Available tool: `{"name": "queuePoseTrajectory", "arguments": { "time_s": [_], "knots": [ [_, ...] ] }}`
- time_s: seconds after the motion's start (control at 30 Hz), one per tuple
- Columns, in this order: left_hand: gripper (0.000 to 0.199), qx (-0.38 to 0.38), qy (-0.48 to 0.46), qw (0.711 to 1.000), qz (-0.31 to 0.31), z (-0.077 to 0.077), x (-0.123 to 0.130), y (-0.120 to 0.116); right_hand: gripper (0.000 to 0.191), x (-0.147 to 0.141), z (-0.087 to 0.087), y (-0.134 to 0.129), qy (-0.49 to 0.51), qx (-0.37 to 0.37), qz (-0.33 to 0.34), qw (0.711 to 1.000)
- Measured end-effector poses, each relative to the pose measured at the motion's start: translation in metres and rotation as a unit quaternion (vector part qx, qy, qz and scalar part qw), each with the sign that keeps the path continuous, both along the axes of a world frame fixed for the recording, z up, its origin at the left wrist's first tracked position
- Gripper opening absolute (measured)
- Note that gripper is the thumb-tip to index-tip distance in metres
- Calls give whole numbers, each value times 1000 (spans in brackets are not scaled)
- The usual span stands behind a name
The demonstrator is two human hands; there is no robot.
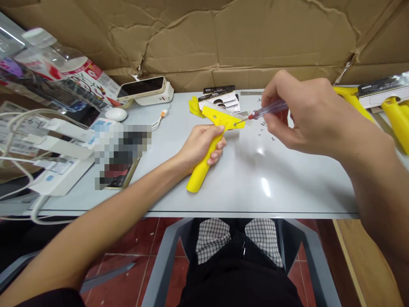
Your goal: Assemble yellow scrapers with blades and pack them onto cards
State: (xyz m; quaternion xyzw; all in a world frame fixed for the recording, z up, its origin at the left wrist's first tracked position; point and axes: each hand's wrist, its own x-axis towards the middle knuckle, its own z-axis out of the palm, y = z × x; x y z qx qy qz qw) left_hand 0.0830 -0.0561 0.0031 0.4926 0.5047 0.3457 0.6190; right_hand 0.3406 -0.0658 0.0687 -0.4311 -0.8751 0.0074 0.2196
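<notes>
My left hand (204,147) is wrapped round the handle of a yellow scraper (202,170), which tilts up and away over the table. A pale blade strip (220,108) runs along the scraper's wide head. In my right hand (306,113) is a screwdriver (270,109) with a clear purplish handle and a red collar. Its thin shaft points left, and the tip meets the right end of the scraper head at a small screw. Several tiny screws and nuts (262,129) lie scattered on the table below the screwdriver.
White-and-black packets (220,99) and a small yellow piece (194,106) lie behind the scraper. More yellow scraper parts (396,119) are at the right. A phone (142,88), mouse (116,114), power strip (64,170) with cables and bottles (79,72) crowd the left. Cardboard (243,38) walls the back.
</notes>
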Motion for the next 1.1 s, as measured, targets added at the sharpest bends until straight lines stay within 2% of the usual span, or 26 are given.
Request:
{"name": "queuePoseTrajectory", "arguments": {
  "time_s": [0.13, 0.27, 0.37, 0.43, 0.6, 0.83, 1.1],
  "knots": [
    [40, 4, -1, 1000, -7, -1, -1, 1, 18, 0, -5, 5, -10, 35, -19, 999],
    [42, 4, -2, 1000, -8, 0, -1, 0, 28, -3, -3, 5, -44, 62, -53, 996],
    [42, 1, -2, 1000, -6, 0, 0, 0, 21, -4, 1, 1, -30, 40, -34, 998],
    [41, 0, -3, 1000, -5, 0, 0, 0, 25, -3, 3, -1, -15, 18, -13, 1000],
    [39, -1, -3, 1000, -1, 0, 1, 1, 15, -1, -2, 1, -1, 14, 2, 1000],
    [39, 1, 4, 1000, -10, 0, 0, 0, 24, -6, -4, 4, -43, 73, -54, 995],
    [39, -3, -1, 1000, -5, 1, -1, 0, 22, 0, 2, -3, -14, -6, -9, 1000]
  ]
}}
